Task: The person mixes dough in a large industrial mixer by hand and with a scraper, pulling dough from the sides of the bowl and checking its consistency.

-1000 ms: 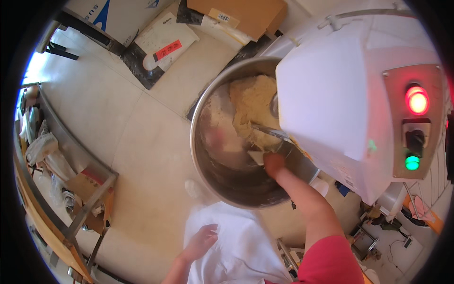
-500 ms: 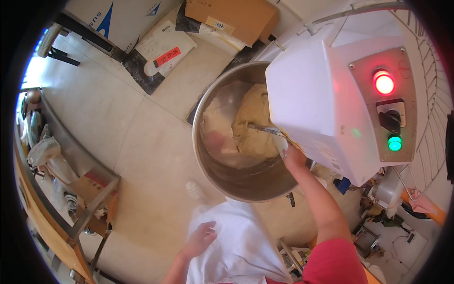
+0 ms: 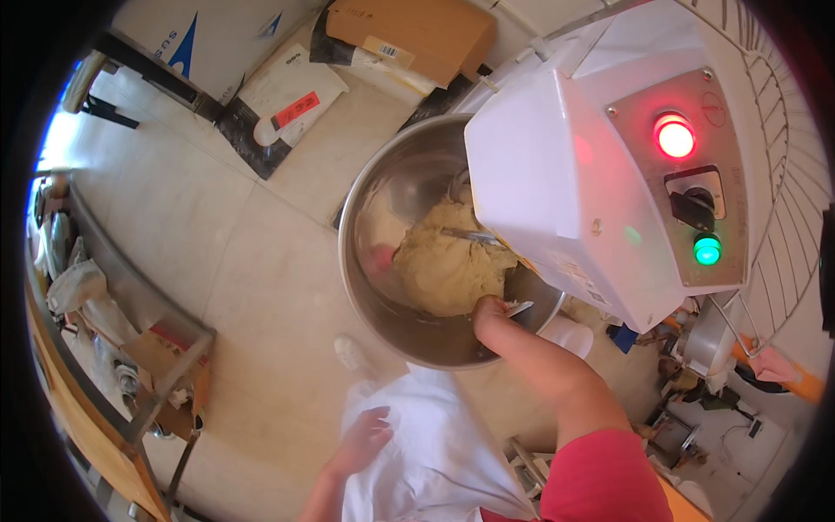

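A large mass of pale dough [image 3: 448, 270] lies in a round steel mixing bowl [image 3: 350, 277]. A metal bar [image 3: 470, 235] of the mixer reaches down into the dough. My right hand [image 3: 492, 317] is inside the bowl's near right side, at the dough's edge. It is closed on a thin white dough scraper [image 3: 520, 309], of which only one end shows; the fingers are partly hidden. My left hand [image 3: 365, 439] hangs open over my white apron [image 3: 422, 444], touching neither bowl nor dough.
The white mixer head [image 3: 539, 174] covers the bowl's right side. Its panel [image 3: 644, 122] carries a lit red lamp, a black knob and a lit green lamp. Curved wire guard bars [image 3: 774, 174] stand at right. Cardboard [image 3: 417, 30] lies behind; a metal-framed table [image 3: 187, 374] stands at left.
My right hand has moved down and left from beside the mixer head to the bowl's near side. The dough has shifted and turned in the bowl. My left hand has barely moved.
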`<state>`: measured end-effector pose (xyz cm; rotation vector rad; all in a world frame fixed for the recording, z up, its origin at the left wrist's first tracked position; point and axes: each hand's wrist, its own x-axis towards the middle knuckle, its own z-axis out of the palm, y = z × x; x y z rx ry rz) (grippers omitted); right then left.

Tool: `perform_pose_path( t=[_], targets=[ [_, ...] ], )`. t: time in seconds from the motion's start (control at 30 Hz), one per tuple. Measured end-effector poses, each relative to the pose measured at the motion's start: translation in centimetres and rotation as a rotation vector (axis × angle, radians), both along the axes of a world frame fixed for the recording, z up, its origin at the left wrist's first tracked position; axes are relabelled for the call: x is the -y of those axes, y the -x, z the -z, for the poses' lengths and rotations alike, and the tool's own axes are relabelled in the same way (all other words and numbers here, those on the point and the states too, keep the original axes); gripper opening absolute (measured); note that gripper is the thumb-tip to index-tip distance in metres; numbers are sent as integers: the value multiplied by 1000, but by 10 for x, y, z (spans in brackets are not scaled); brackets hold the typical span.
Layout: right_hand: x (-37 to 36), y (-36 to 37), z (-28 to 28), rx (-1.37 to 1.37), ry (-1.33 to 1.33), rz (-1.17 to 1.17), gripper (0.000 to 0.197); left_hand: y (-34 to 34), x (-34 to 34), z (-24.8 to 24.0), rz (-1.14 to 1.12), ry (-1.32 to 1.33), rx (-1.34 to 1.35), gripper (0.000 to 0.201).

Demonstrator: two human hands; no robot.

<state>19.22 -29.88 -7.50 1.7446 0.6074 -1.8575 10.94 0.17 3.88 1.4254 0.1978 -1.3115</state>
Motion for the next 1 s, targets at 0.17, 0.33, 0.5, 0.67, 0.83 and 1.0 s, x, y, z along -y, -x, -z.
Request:
perform_pose_path(
  t=[0.17, 0.33, 0.5, 0.67, 0.83, 1.0],
  targets=[
    [-9, 6, -28, 409, -403, 604, 21, 3, 2, 6, 3, -11, 2, 38],
    [4, -17, -22, 597, -611, 1219, 24, -6, 17, -4, -30, 43, -43, 39],
    [7, -32, 26, 666, -307, 1707, 34, -1, 17, 2, 7, 15, -14, 38],
    [59, 1, 34, 1098, -468, 1231, 25, 2, 6, 9, -12, -19, -5, 37],
    [31, -14, -26, 924, -136, 915, 12, 5, 8, 14, -80, -13, 6, 39],
    [37, -13, 20, 972, -117, 800, 13, 3, 15, 11, -47, 15, -25, 40]
  ],
)
